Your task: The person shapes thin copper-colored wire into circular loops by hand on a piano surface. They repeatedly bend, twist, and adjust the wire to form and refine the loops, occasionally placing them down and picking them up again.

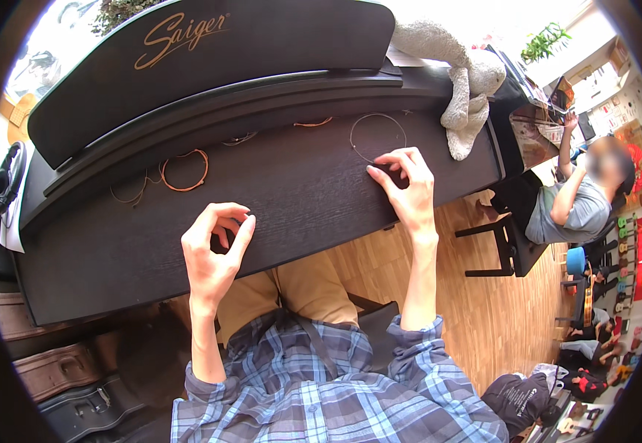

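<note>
A thin wire ring, which looks like a coiled instrument string [351, 136], is at the right of the dark piano lid [291, 177]. My right hand [412, 193] has its thumb and index finger drawn together at the ring's near edge and appears to pinch it. Over the lid's front edge, my left hand [216, 255] is closed, thumb tip against the fingertips; anything between them is too thin to make out. Farther left lie an orange-coloured coiled string [206, 171] and a loose, thin tangled string [142, 193]. Along the back are a grey coil [241, 138] and a short copper-coloured coil [313, 124].
A dark upright panel [210, 66] stands behind the lid. A grey plush toy [468, 92] hangs over its right end. Instrument cases [59, 373] stand at lower left. To the right, another person [579, 199] sits near a black stool [502, 247]; a black bag [516, 402] is on the floor.
</note>
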Demonstrator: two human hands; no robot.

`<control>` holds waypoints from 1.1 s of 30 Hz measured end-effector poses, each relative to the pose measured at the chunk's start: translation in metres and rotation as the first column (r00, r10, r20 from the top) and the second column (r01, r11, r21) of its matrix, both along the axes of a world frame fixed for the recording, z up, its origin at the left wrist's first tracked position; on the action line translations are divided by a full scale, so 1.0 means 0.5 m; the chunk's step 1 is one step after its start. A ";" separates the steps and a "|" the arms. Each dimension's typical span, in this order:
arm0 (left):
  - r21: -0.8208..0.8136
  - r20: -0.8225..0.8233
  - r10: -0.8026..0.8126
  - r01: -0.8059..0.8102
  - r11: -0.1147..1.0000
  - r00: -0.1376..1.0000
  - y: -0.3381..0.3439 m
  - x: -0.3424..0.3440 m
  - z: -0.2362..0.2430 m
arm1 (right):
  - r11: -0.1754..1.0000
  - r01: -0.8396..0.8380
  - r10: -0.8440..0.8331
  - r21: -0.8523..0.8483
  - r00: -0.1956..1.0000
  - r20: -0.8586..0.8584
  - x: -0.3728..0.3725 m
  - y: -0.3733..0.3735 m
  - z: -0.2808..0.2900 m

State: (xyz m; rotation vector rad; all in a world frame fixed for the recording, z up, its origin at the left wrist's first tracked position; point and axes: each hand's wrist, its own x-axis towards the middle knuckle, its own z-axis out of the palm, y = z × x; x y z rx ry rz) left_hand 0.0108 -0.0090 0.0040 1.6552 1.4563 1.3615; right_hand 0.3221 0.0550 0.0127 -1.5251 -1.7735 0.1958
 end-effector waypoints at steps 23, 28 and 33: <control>-0.011 -0.019 0.007 -0.007 1.000 1.000 0.005 -0.001 -0.005 | 0.995 0.050 -0.093 -0.090 0.814 -0.573 0.053 0.079 -0.024; -0.009 -0.093 -0.016 0.015 1.000 0.996 0.006 0.013 0.005 | 0.993 0.015 -0.072 -0.114 0.855 -0.513 0.049 0.093 -0.006; 0.111 -0.322 -0.130 0.174 0.978 0.938 0.040 0.053 0.016 | 0.998 0.013 -0.041 -0.064 0.886 -0.463 0.025 0.121 -0.004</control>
